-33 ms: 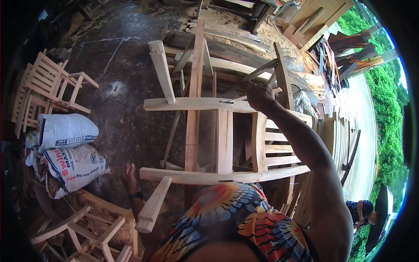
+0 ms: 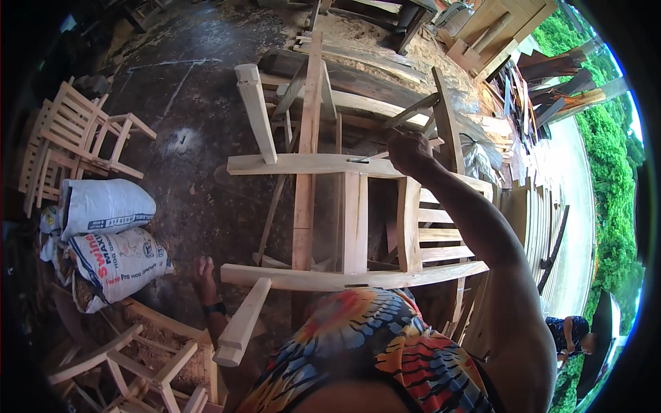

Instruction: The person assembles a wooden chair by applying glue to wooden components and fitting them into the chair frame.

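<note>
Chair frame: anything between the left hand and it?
Nothing visible. The left hand hangs open low beside the unfinished wooden chair frame, just left of its near rail, with only dark floor in the gap. The right hand is already up at the far rail, gripping a tool handle.

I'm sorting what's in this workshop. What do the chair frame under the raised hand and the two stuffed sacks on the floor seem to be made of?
The chair frame looks like bare, unfinished wood: pale, matte, with visible grain and no paint or sheen. The right hand is up at its top rail. The sacks look like woven plastic, probably polypropylene: white, slightly shiny, printed, creased and bulging; the weave itself is too small to confirm.
</note>
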`<state>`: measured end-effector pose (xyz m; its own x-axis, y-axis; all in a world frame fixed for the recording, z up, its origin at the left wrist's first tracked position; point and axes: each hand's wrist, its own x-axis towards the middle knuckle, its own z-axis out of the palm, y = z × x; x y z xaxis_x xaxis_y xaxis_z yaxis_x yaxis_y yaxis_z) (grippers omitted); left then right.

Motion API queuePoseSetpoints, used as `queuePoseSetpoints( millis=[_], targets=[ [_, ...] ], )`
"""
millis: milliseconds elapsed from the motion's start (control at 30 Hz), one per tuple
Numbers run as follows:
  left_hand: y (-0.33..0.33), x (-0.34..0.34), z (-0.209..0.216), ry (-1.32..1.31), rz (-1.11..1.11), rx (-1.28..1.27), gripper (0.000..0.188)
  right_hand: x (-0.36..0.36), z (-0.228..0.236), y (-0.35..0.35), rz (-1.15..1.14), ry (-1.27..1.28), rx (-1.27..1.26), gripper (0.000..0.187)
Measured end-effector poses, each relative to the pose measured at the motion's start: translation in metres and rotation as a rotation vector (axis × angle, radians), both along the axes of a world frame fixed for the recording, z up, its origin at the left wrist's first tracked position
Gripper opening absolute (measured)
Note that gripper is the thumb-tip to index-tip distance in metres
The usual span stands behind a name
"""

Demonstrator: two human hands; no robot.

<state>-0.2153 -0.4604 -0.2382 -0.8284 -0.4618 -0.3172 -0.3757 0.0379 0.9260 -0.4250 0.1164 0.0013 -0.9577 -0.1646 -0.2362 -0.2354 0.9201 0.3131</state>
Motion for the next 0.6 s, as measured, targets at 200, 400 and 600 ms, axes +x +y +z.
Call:
queuePoseSetpoints(
  millis=[200, 400, 600],
  targets=[
    [0.0, 0.013, -0.01, 0.139, -0.093, -0.182, 0.023, -0.018, -0.04, 0.014, 0.305, 0.322, -0.258, 0.056],
    [0.02, -0.006, 0.029, 0.105, 0.103, -0.017, 0.023, -0.009, -0.045, -0.001, 0.192, 0.26, -0.052, 0.01],
    [0.005, 0.022, 0.015, 0.048, 0.124, -0.101, 0.041, 0.035, 0.014, -0.013, -0.055, 0.155, -0.157, 0.013]
  ],
)
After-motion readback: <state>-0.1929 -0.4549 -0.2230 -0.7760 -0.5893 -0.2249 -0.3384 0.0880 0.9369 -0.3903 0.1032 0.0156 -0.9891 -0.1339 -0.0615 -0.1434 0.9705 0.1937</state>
